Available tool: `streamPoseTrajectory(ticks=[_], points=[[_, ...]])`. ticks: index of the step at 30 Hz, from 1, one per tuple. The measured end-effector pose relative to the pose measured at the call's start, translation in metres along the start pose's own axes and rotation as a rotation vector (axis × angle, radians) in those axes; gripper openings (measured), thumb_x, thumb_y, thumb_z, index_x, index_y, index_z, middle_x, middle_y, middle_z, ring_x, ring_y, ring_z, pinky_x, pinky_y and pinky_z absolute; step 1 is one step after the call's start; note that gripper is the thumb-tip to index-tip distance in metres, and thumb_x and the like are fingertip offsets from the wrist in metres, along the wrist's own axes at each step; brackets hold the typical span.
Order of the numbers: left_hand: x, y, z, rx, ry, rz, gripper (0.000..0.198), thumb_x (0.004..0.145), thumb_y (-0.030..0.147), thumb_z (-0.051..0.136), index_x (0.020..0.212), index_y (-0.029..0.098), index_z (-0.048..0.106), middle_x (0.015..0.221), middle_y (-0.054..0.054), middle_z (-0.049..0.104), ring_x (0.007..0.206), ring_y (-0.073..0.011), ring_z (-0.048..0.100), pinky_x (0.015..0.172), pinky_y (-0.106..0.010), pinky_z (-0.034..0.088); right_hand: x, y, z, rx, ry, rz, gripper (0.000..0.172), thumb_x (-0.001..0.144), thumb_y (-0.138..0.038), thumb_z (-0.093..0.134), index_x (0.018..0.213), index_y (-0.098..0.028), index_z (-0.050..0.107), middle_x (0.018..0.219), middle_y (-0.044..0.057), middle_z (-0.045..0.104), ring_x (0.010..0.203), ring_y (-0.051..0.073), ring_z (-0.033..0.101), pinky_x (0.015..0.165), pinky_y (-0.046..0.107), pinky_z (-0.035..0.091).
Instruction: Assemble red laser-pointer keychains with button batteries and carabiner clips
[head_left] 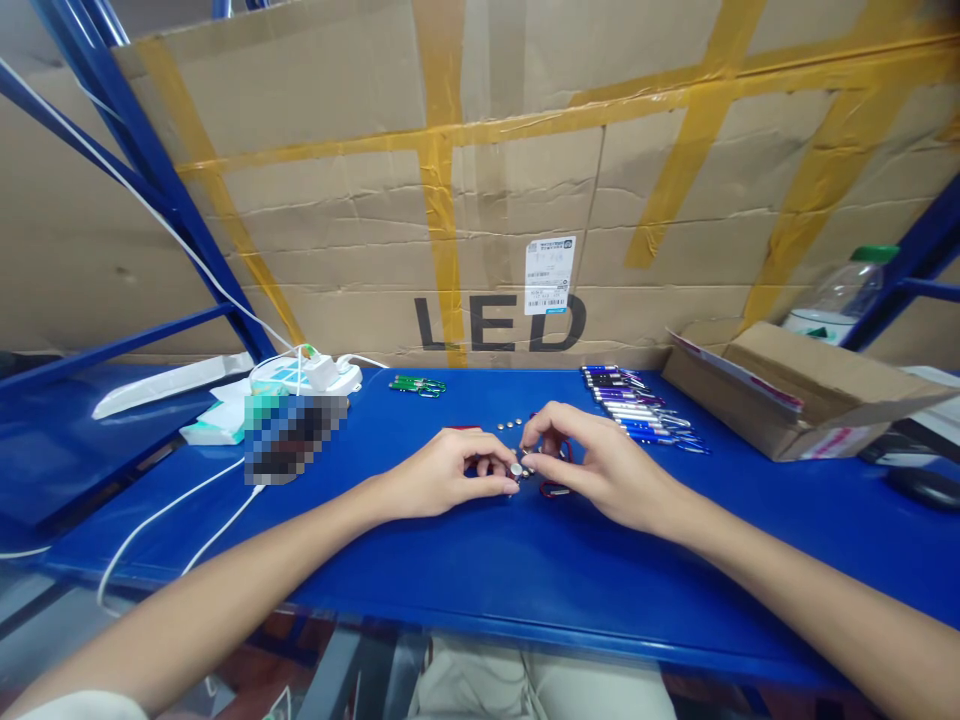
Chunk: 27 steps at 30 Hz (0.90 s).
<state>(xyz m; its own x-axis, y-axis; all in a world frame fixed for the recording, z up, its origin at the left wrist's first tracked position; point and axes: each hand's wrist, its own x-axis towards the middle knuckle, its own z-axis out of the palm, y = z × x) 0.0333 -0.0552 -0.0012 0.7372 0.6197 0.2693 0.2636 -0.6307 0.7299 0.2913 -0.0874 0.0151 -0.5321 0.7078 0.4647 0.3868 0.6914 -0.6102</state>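
- Hands meet at mid-table: left hand (442, 472) and right hand (592, 462), fingertips nearly touching.
- Left thumb and forefinger pinch a small silver part (516, 470); too small to tell what it is.
- Right hand pinched shut on a small dark piece just beside the silver part; a red loop (559, 489) lies under that hand.
- Row of button cells (510, 424) on the blue table (480, 570), just behind the hands.
- Pile of blue and purple keychain lights (637, 405) near, to the right rear.
- Green lights (417, 385) to the left rear, well apart.
- Open carton (787, 395) far right; bottle (840, 295) behind it.
- Power strip (304, 375) and white cable at left.
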Motion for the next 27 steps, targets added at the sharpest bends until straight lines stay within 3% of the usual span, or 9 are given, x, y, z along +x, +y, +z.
streamPoseTrajectory(ticks=[4, 12, 15, 21, 27], points=[[0.001, 0.002, 0.001, 0.003, -0.01, -0.007, 0.033, 0.098, 0.048, 0.079, 0.107, 0.017, 0.079, 0.089, -0.003, 0.072, 0.082, -0.0155, 0.062, 0.078, -0.027, 0.049, 0.001, -0.009, 0.003, 0.034, 0.075, -0.039, 0.008, 0.105, -0.031, 0.069, 0.101, -0.024, 0.069, 0.099, 0.003, 0.071, 0.084, 0.018, 0.063, 0.08, 0.032, 0.051], [0.003, 0.007, 0.002, -0.016, -0.027, 0.025, 0.026, 0.099, 0.042, 0.078, 0.102, 0.016, 0.077, 0.091, -0.002, 0.073, 0.083, -0.0155, 0.063, 0.081, -0.027, 0.049, 0.0, -0.011, 0.005, 0.027, 0.075, -0.031, 0.012, 0.106, -0.03, 0.066, 0.115, -0.025, 0.072, 0.102, 0.005, 0.075, 0.088, 0.021, 0.066, 0.082, 0.034, 0.053], [0.003, 0.007, 0.003, -0.017, -0.019, 0.024, 0.025, 0.098, 0.041, 0.08, 0.099, 0.016, 0.076, 0.088, -0.001, 0.071, 0.081, -0.0155, 0.062, 0.078, -0.026, 0.048, 0.001, -0.009, 0.006, -0.003, 0.053, -0.07, 0.016, 0.107, -0.031, 0.065, 0.119, -0.025, 0.075, 0.101, 0.005, 0.075, 0.09, 0.022, 0.066, 0.086, 0.035, 0.051], [0.003, 0.008, 0.002, 0.004, -0.039, 0.025, 0.031, 0.099, 0.046, 0.077, 0.094, 0.016, 0.072, 0.084, 0.0, 0.066, 0.08, -0.015, 0.058, 0.079, -0.026, 0.046, 0.002, -0.006, 0.009, 0.017, 0.004, -0.03, 0.013, 0.106, -0.035, 0.069, 0.104, -0.023, 0.074, 0.098, 0.005, 0.073, 0.089, 0.02, 0.065, 0.085, 0.034, 0.051], [0.003, 0.007, 0.002, 0.051, -0.028, 0.023, 0.034, 0.098, 0.048, 0.078, 0.09, 0.016, 0.07, 0.081, 0.002, 0.065, 0.08, -0.0149, 0.057, 0.079, -0.026, 0.044, 0.002, -0.007, 0.011, 0.067, -0.059, -0.054, 0.015, 0.109, -0.035, 0.065, 0.109, -0.025, 0.075, 0.108, 0.006, 0.075, 0.096, 0.021, 0.065, 0.09, 0.036, 0.051]])
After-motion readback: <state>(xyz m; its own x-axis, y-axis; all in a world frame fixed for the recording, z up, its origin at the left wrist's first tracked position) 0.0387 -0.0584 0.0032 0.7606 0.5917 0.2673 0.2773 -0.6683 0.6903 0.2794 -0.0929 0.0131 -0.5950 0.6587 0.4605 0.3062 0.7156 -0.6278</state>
